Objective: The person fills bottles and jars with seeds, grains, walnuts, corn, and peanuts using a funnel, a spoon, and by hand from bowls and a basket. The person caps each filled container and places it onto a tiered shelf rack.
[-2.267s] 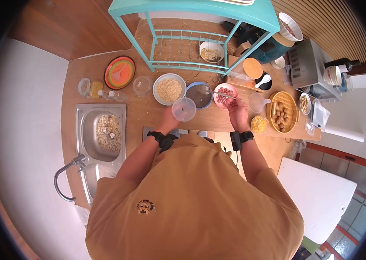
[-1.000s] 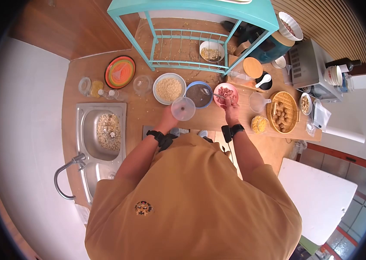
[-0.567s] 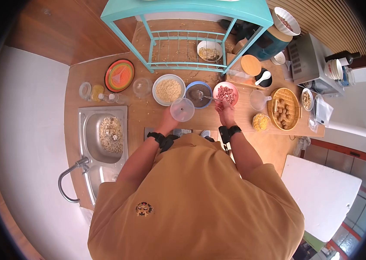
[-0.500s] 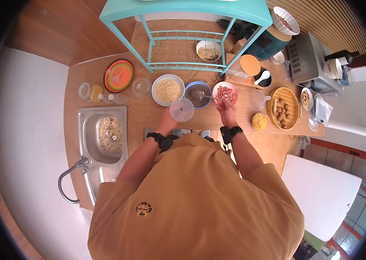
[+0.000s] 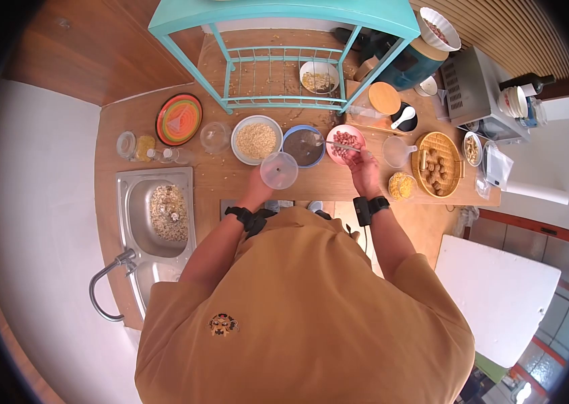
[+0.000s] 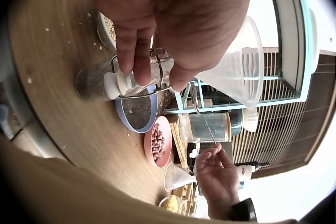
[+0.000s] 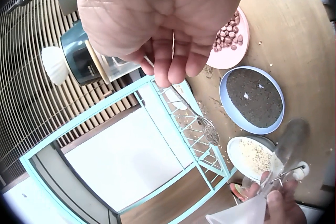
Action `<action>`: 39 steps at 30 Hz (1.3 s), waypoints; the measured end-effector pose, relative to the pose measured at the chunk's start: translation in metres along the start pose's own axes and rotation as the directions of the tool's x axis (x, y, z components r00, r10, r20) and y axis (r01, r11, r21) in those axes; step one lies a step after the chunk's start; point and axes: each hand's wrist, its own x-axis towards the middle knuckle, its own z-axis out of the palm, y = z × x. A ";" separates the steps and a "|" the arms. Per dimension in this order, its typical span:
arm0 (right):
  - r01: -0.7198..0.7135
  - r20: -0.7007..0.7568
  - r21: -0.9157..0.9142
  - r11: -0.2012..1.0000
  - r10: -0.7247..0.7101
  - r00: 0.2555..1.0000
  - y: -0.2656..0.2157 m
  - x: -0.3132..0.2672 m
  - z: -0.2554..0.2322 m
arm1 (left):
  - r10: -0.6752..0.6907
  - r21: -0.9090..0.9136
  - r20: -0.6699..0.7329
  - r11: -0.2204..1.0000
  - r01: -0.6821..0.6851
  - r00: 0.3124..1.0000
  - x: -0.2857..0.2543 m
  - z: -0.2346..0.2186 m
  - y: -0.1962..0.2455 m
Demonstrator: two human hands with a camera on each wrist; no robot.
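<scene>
My left hand (image 6: 173, 24) grips a clear swing-top glass bottle (image 6: 94, 83) by its neck, with a translucent plastic funnel (image 5: 279, 170) standing in the mouth. Between thumb and fingers, my right hand (image 7: 168, 29) pinches a metal spoon (image 7: 181, 97); its bowl carries dark, fine grains. In the head view the right hand (image 5: 366, 176) is at the near right of a pink bowl (image 5: 332, 156) of reddish peanuts. The spoon reaches left from there over the blue-rimmed bowl (image 5: 289, 159) of dark grains. A white bowl (image 5: 236, 149) of oats stands behind the funnel.
A turquoise rack (image 5: 284, 102) stands at the back. To the right are a second funnel (image 5: 395, 152), a jar of yellow bits (image 5: 401, 186) and a bamboo basket (image 5: 459, 167) of brown balls. The sink (image 5: 123, 202), an orange-green plate (image 5: 179, 120) and small jars lie left.
The right hand dipped the spoon into the bowl of dark grains, then lifted it and moved right, away from the body. The left hand keeps hold of the bottle and funnel.
</scene>
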 end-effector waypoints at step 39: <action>0.264 0.113 -0.326 0.908 -0.240 0.964 -0.017 -0.012 0.024 | 0.078 0.059 -0.037 0.995 -0.076 0.996 0.002 -0.001 0.007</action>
